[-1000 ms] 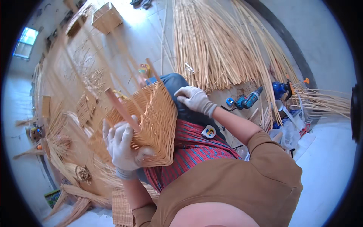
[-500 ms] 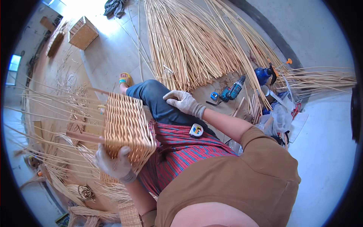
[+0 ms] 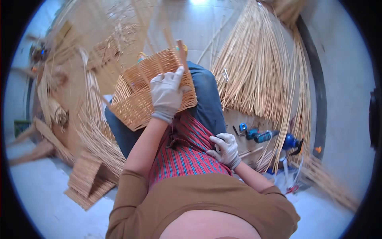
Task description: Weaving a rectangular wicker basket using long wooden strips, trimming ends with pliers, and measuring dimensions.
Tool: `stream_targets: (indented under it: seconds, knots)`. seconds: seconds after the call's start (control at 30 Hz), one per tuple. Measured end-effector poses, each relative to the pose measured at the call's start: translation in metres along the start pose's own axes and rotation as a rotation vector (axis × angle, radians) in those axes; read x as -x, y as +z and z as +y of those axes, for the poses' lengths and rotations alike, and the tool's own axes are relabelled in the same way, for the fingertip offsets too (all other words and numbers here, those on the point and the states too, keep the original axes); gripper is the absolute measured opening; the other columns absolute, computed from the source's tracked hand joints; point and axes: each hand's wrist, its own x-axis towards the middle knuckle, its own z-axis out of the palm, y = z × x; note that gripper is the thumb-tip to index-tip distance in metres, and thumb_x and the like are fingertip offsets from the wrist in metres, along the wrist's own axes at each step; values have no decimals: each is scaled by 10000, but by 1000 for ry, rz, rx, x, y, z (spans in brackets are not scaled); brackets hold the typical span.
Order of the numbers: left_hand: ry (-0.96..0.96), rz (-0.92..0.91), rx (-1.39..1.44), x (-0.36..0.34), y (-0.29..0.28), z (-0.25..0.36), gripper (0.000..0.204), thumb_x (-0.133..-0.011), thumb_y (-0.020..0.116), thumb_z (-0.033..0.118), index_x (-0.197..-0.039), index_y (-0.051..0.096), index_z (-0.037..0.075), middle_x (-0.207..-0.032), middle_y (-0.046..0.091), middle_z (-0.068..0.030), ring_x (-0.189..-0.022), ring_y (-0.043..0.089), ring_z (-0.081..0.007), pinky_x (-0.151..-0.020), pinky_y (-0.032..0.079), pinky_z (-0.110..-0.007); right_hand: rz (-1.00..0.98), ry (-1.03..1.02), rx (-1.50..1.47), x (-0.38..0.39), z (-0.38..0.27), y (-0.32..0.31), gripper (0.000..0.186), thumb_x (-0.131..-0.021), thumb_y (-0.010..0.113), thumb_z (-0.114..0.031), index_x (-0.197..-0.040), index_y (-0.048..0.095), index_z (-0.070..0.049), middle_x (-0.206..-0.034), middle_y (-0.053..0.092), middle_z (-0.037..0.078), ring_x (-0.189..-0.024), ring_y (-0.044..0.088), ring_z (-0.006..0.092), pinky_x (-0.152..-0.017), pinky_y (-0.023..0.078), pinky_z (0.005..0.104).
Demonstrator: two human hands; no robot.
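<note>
The half-woven wicker basket [image 3: 153, 93] rests on the lap, left of centre, steadied by the gloved left hand [image 3: 167, 93] spread flat across its side (not gripping). The right hand [image 3: 225, 149] curls loosely, empty, against the red plaid cloth [image 3: 187, 153].

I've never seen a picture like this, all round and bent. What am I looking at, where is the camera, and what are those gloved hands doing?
No machine here: a person wears a wide-angle camera on the head, looking down, so straight edges bend. You see their brown sleeves and red checked apron. The left hand, in a white glove, rests on a half-woven wicker basket lying on the lap; whether its grip closes I cannot tell. The right hand, also gloved, lies open against the apron. On the floor lie bundles of pale willow rods, a blue power drill and woven panels.
</note>
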Motion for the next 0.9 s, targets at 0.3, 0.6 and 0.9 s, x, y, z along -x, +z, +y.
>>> stream_targets:
  seconds: [0.3,0.6,0.9]
  knots:
    - [-318,-322,1097,105,-3,63,203,-939,703,210,-1057,604,78,-845,616,-64,-743,622,-203,-688,514,-369,12,243,-338,-98,-28,-14,573,-865,774,-426,-1297,565,-112,-823,672,118,-732,686,245,-668,541,355]
    - [-590,136,1309,88,-53,-42,233,-960,708,268,-1027,632,58,-839,654,-35,-723,635,-129,-661,524,-284,-507,96,-19,-141,-18,-22,339,-984,568,-381,-1004,711,-74,-968,697,205,-921,687,364,-826,540,412]
    - [-215,63,42,25,-37,-110,804,-858,741,382,-1563,364,289,-1306,639,-77,-1230,587,-277,-1121,338,-544,-478,517,-561,-191,6,41,344,-1026,529,-314,-967,692,-17,-866,712,68,-794,656,162,-756,518,307]
